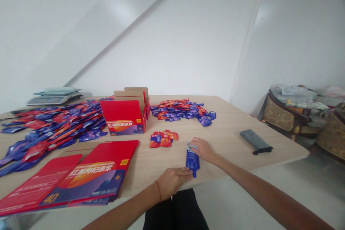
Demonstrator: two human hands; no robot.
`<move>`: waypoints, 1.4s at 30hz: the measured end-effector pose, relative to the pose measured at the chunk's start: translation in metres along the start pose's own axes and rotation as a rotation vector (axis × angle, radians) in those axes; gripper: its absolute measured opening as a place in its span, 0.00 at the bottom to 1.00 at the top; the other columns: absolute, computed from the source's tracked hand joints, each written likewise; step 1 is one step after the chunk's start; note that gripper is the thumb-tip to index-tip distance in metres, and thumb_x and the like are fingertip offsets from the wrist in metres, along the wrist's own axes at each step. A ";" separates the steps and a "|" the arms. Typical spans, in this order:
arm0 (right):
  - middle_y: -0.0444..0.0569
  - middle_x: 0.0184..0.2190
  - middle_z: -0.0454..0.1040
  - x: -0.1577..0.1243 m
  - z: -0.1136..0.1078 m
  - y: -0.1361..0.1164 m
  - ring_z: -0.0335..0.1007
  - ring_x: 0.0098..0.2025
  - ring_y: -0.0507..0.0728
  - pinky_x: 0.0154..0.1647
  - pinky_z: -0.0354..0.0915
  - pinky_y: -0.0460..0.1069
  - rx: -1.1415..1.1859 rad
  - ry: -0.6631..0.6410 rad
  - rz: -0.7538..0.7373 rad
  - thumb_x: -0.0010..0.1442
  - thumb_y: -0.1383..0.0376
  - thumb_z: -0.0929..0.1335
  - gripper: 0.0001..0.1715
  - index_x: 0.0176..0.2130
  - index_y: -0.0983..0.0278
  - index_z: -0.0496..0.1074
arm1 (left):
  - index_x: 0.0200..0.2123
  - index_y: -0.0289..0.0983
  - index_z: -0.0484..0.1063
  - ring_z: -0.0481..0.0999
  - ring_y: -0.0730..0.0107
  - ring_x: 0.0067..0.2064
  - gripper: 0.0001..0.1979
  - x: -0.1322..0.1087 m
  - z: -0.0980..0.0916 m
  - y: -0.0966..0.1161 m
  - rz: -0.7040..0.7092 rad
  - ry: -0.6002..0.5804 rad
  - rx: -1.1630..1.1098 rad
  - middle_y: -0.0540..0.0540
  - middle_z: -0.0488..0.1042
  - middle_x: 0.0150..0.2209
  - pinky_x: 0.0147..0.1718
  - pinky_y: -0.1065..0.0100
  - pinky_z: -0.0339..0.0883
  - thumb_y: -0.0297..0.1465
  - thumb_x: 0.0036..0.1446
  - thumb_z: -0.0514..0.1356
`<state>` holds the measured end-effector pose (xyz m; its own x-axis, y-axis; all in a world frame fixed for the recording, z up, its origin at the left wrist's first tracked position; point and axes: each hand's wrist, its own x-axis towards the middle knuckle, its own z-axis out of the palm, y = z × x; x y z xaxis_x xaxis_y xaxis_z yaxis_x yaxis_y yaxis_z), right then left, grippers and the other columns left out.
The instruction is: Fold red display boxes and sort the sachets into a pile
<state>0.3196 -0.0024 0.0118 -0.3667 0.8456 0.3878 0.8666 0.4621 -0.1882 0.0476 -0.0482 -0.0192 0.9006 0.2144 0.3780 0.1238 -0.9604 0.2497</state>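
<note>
A stack of blue sachets [192, 161] lies near the table's front edge. My left hand [172, 180] rests at the stack's near end, fingers flat against it. My right hand [201, 149] is closed over the far end, pressing the sachets together. Just left of it sits a small bunch of red and blue sachets [163, 139]. An open red carton [126, 115] stands upright behind that bunch.
A big heap of sachets [51, 127] covers the left side and a smaller heap [183, 111] lies at the back. Flattened red cartons [81, 176] lie front left. A scale [55, 96] sits far left, a grey pouch [255, 141] right. Cluttered chairs [293, 111] stand beyond the table [231, 151].
</note>
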 end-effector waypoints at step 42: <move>0.52 0.50 0.75 -0.066 -0.005 0.039 0.69 0.50 0.58 0.48 0.62 0.48 -0.232 0.165 0.517 0.67 0.67 0.65 0.17 0.52 0.58 0.77 | 0.35 0.41 0.59 0.80 0.67 0.28 0.17 0.031 -0.025 0.022 -1.005 0.437 -0.610 0.56 0.72 0.25 0.27 0.71 0.70 0.29 0.51 0.67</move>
<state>0.3791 -0.0412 -0.0170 0.1641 0.8842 0.4373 0.9771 -0.0847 -0.1952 0.0677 -0.0579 0.0200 0.2918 0.9564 0.0159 0.3572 -0.1243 0.9257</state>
